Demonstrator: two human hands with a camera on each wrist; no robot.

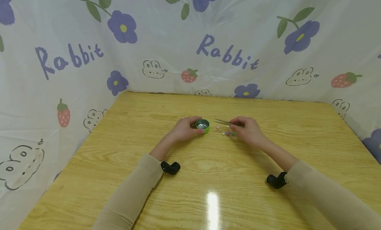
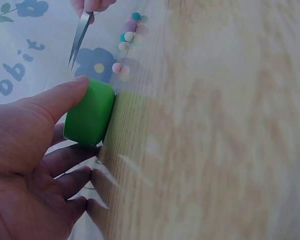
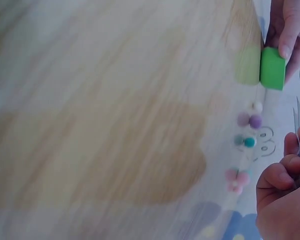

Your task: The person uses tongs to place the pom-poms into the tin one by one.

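My left hand (image 1: 184,128) holds a small round tin (image 1: 205,131), green outside and shiny metal inside, between thumb and fingers. The tin stands upright on the table; whether anything lies in it I cannot tell. To its right, my right hand (image 1: 249,130) pinches metal tweezers (image 1: 222,121), their tips pointing left toward the tin. In the left wrist view the tweezers (image 2: 79,40) have their tips apart, with nothing visible between them. Several small balls lie below the tweezers, among them a purple ball (image 1: 227,133), a pink ball (image 1: 217,127) and a teal ball (image 3: 249,142).
The wooden table (image 1: 190,187) reflects a bright light near its front. Behind and to the left hangs a white curtain (image 1: 166,41) with printed flowers, strawberries and rabbits. A black wrist device (image 1: 170,167) sits at the left sleeve, another black device (image 1: 276,180) at the right.
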